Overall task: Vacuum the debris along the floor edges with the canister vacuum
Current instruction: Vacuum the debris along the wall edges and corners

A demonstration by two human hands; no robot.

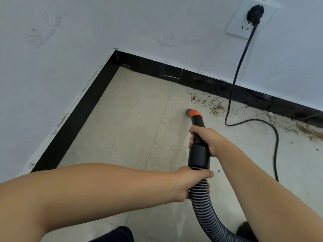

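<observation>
A pale tile floor meets white walls. Brown debris lies far right by the baseboard. The right hand grips the black nozzle; the left hand grips the striped hose.

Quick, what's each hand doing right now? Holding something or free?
Left hand: grips the ribbed vacuum hose just below the black handle.
Right hand: grips the black vacuum handle, nozzle aimed at the floor.
</observation>
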